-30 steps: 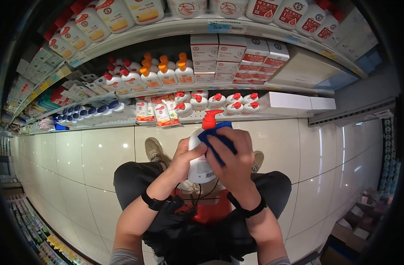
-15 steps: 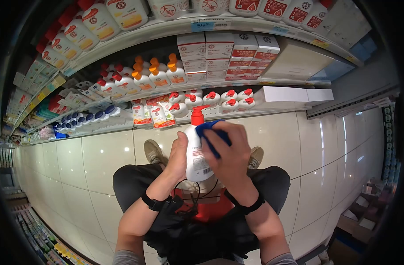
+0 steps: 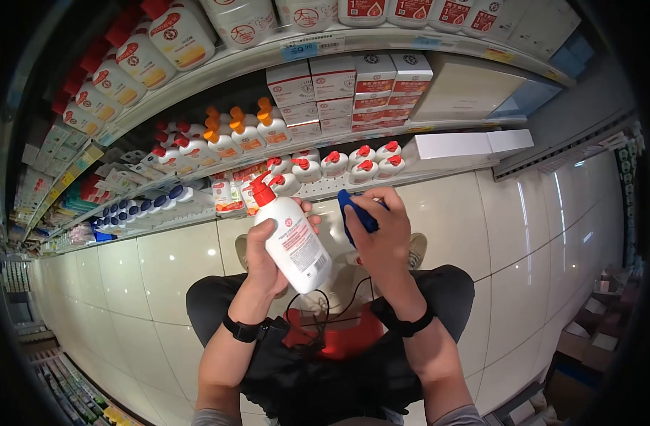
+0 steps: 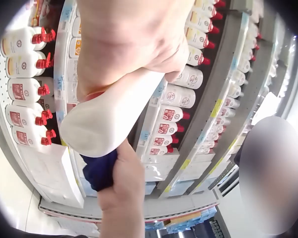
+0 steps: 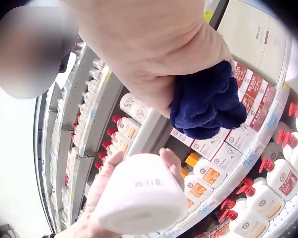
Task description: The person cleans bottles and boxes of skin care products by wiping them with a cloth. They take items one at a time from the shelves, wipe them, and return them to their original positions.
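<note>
A white pump bottle [image 3: 294, 245] with a red pump head [image 3: 261, 190] tilts toward the upper left in the head view, its printed label facing up. My left hand [image 3: 263, 257] grips it, thumb on the near side and fingertips showing past the far side. My right hand [image 3: 387, 238] holds a bunched dark blue cloth [image 3: 354, 219], to the right of the bottle and apart from it. From the right wrist, the cloth [image 5: 208, 101] hangs in folds beneath the palm, and the bottle's base [image 5: 141, 196] faces the camera.
In front are store shelves with red-pump bottles [image 3: 335, 165], orange-capped bottles [image 3: 245, 133] and stacked boxes [image 3: 333, 78]. A long white box [image 3: 452, 145] lies on the bottom shelf. Below me, a red object [image 3: 339, 341] shows between the legs, above the tiled floor [image 3: 176, 273].
The bottle has gone from upright to leaning left, with the left hand now wrapped round it. The right hand and cloth have come away from it to the right. The head view has shifted slightly.
</note>
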`<action>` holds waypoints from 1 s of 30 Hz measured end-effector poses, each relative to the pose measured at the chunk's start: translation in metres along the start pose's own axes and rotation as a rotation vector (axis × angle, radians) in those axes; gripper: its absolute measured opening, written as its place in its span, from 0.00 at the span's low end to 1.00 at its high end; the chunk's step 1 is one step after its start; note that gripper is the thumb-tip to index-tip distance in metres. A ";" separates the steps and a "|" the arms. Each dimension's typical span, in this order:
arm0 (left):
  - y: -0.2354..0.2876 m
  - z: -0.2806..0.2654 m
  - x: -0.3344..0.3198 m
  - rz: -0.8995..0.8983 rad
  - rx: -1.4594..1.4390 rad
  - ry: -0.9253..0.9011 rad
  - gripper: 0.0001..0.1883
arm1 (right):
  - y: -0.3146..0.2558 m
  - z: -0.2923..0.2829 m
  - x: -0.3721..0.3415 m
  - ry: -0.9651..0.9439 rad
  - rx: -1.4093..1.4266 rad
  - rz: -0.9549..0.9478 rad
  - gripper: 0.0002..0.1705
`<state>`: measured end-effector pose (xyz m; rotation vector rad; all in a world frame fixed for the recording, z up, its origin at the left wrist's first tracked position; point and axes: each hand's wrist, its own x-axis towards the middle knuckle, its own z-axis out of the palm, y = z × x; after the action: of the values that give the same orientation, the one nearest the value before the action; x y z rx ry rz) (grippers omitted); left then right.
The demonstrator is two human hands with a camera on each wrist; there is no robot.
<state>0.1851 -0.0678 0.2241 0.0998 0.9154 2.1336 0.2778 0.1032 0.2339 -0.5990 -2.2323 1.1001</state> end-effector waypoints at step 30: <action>-0.178 -0.127 0.186 0.658 1.194 1.145 0.34 | 0.021 -0.073 0.020 0.110 0.196 0.149 0.11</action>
<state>0.1274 0.0638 -0.0242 -0.3064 3.0722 1.7118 0.3143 0.1684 0.2588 -0.7319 -1.9838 1.3090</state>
